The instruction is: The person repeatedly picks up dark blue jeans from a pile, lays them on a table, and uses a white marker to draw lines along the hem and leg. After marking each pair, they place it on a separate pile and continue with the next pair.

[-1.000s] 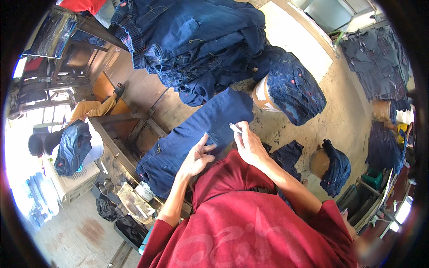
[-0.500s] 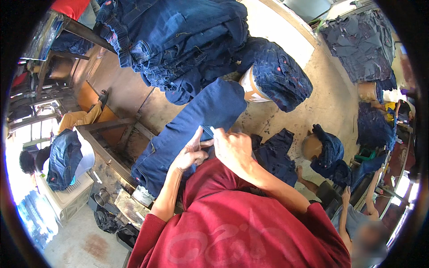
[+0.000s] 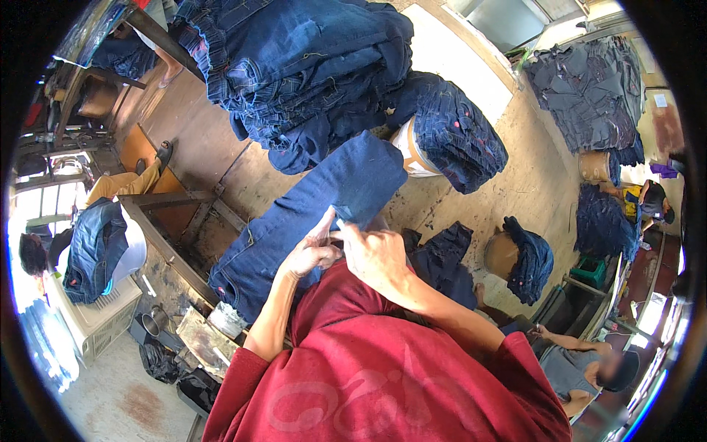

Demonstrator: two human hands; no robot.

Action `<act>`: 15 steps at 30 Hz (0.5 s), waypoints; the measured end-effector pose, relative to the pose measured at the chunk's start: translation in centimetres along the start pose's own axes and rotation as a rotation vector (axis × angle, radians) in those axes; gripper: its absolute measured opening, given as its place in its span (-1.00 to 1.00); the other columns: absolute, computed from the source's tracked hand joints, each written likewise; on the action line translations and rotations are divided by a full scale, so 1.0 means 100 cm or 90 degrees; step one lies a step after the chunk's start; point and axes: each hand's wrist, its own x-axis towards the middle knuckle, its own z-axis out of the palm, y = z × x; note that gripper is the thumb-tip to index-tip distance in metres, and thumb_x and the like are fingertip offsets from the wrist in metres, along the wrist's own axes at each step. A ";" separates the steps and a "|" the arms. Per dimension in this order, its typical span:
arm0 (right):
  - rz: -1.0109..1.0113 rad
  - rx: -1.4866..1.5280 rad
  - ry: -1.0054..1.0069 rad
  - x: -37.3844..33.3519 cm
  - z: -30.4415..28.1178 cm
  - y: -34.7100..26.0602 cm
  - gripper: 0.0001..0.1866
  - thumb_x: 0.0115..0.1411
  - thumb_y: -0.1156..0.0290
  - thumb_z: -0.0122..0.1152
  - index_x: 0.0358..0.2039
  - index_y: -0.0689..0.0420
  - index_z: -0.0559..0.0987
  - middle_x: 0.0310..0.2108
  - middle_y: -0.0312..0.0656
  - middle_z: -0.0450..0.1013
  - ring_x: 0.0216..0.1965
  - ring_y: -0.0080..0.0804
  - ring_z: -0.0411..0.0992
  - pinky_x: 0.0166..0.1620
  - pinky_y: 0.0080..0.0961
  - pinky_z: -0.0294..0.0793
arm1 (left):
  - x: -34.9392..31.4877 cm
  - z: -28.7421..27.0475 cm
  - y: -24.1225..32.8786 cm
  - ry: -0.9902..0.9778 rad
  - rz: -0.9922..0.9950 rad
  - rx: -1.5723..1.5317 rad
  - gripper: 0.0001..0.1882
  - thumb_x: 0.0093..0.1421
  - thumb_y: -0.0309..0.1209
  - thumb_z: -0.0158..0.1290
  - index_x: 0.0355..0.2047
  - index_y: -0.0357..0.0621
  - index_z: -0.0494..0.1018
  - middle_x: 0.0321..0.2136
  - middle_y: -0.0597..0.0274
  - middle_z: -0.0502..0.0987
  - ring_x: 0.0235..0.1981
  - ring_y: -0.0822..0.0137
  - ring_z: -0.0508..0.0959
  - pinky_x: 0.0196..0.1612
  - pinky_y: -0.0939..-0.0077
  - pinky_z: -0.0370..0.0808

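Dark blue denim jeans [image 3: 309,195] lie lengthwise in front of me, running from lower left to upper right. My left hand [image 3: 317,250] is at the near edge of the denim, forefinger stretched up along the cloth and thumb and other fingers bent in around a fold of it. Close beside it, my right hand [image 3: 374,254] is closed, its thumb and forefinger meeting over the cloth at the left fingertips. A small pale tip shows at that pinch; whether it is a held thing or the thumb cannot be made out.
A large heap of jeans [image 3: 309,66] rises ahead. More jeans [image 3: 460,132] drape over a drum [image 3: 412,151]. Dark grey garments [image 3: 585,88] are piled at far right. A wooden frame [image 3: 173,243] stands at left. One person [image 3: 582,368] sits at lower right, others farther off.
My right hand has shifted slightly left and down, closer to my left hand. The jeans stay in place. At right, the person has moved, and the dark blue garment is off their lap.
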 end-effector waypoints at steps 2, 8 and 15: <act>0.061 -0.048 -0.020 -0.001 0.001 0.000 -0.74 0.31 0.34 0.24 -0.03 0.13 0.62 -0.60 -0.08 0.64 -0.63 -0.14 0.64 -0.53 -0.17 0.63 | 0.000 0.000 0.002 -0.032 0.019 0.005 0.29 0.13 -0.83 -0.05 0.71 0.31 -0.40 0.44 -0.10 0.42 -0.55 0.57 0.33 -0.51 0.60 0.31; 0.046 -0.043 0.002 -0.006 0.005 0.003 -0.69 0.29 0.36 0.25 0.03 0.14 0.62 -0.65 -0.13 0.61 -0.66 -0.17 0.63 -0.53 -0.20 0.62 | 0.001 0.005 0.008 -0.048 0.024 0.016 0.28 0.14 -0.82 -0.05 0.71 0.31 -0.40 0.44 -0.09 0.44 -0.53 0.57 0.34 -0.48 0.60 0.34; 0.036 -0.084 -0.038 -0.013 0.003 0.005 -0.71 0.31 0.38 0.24 0.01 0.16 0.62 -0.65 -0.14 0.60 -0.66 -0.19 0.62 -0.52 -0.18 0.63 | 0.004 0.000 0.003 -0.074 0.066 -0.006 0.34 0.07 -0.78 -0.01 0.71 0.39 -0.42 0.37 -0.08 0.52 -0.64 0.59 0.22 -0.57 0.62 0.20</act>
